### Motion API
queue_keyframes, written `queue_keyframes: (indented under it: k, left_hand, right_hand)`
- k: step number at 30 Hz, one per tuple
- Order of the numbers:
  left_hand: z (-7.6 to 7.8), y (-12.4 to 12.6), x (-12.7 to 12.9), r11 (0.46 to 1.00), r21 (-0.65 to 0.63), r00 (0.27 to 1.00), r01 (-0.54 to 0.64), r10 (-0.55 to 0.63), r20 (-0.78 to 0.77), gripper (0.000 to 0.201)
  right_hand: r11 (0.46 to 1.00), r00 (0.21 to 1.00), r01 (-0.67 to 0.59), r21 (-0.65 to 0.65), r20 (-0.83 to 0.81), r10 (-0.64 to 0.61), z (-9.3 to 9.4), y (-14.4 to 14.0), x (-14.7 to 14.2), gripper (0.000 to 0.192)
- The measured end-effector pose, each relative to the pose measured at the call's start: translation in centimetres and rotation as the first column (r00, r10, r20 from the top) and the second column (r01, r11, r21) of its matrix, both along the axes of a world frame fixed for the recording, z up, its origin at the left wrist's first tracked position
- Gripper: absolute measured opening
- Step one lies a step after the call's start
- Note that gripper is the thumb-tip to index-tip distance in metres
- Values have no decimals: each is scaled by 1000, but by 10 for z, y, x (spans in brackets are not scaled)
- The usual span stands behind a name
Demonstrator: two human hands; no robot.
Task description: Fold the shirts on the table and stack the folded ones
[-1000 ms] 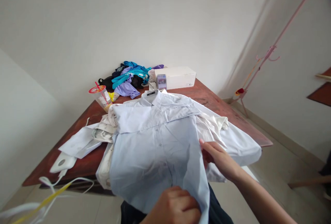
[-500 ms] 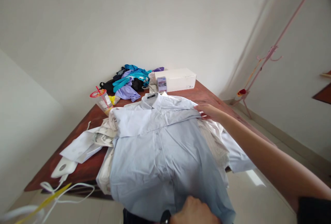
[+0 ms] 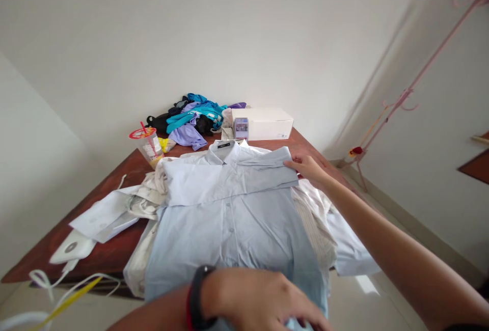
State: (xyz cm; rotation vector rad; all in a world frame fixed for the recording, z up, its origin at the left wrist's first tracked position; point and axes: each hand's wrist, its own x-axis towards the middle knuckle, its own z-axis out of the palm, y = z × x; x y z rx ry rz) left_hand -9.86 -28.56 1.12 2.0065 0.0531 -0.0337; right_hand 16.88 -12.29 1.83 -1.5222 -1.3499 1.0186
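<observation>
A light blue button-up shirt point(image 3: 229, 224) lies front up, collar at the far side, over other clothes on the table. Its sleeves are folded across the chest. At the right side of the chest, my right hand point(image 3: 305, 168) pinches the edge of the folded sleeve between thumb and fingers. My left hand point(image 3: 260, 295), wearing a dark wristband point(image 3: 200, 290), is over the lower front of the shirt with fingers curled around its cloth. The frame's bottom edge cuts off part of those fingers and the hem.
On the dark red table point(image 3: 103, 196) stand a plastic cup point(image 3: 150, 145) with a straw and a white box point(image 3: 267, 123). Crumpled clothes point(image 3: 196, 117) lie by the wall. A white device point(image 3: 72, 247) with a cable sits at left. A pink rack point(image 3: 405, 97) stands right.
My left hand has moved up from the bottom edge over the shirt's lower front. My right hand stays by the sleeve, whose end now lies flatter and points up. The view has shifted slightly.
</observation>
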Motion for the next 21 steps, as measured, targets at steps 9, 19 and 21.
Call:
queue_keyframes:
  k: [9,19,21]
  left_hand:
    - [49,152,-44,422,-696,684,-581,716,-137,61]
    - [-19,189,-48,175,-947,778,-269,619,-107,72]
    - [-23,185,-44,255,-897,714,-361,694,-90,62]
  right_hand:
    - [984,980,-157,89,-110,166,40,-5,-47,31]
    - [942,938,-329,70,135,318,12,21,-136,35]
    - [932,924,-363,-10,127,361,1,23,-151,31]
